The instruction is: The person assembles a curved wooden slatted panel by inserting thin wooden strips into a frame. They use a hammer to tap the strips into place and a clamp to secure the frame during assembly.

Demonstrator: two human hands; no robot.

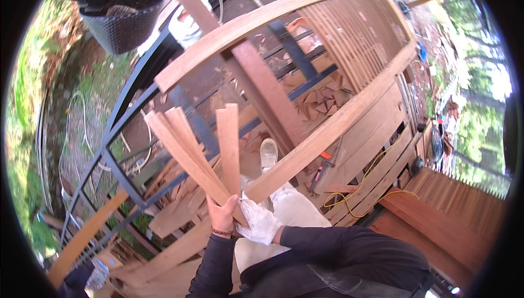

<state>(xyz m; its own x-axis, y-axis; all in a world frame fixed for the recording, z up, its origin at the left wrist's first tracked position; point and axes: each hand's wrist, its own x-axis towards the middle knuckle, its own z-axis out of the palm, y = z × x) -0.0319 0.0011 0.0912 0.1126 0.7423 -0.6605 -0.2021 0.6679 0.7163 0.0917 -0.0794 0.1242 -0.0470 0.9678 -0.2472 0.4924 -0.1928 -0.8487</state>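
Several flat wooden slats (188,156) fan out upward from my two hands. One of them, a wider-looking slat (228,139), stands apart to the right. My left hand (222,216), bare with a beaded bracelet at the wrist, is closed around their lower ends. My right hand (260,222), in a white work glove, is closed on the same ends from the right. Just beyond the hands lies a long wooden frame (327,134), its near rail end close to my right glove. Thin parallel slats (355,41) fill the frame's far part.
Reddish beams (267,87) run beneath the frame. Wood offcuts (327,98) lie heaped below it. Blue-grey metal framing (112,161) stands at left. To the right are broad boards (363,150), a yellow cord (363,186) and a red-and-black tool (322,169). A dark woven basket (123,27) hangs upper left.
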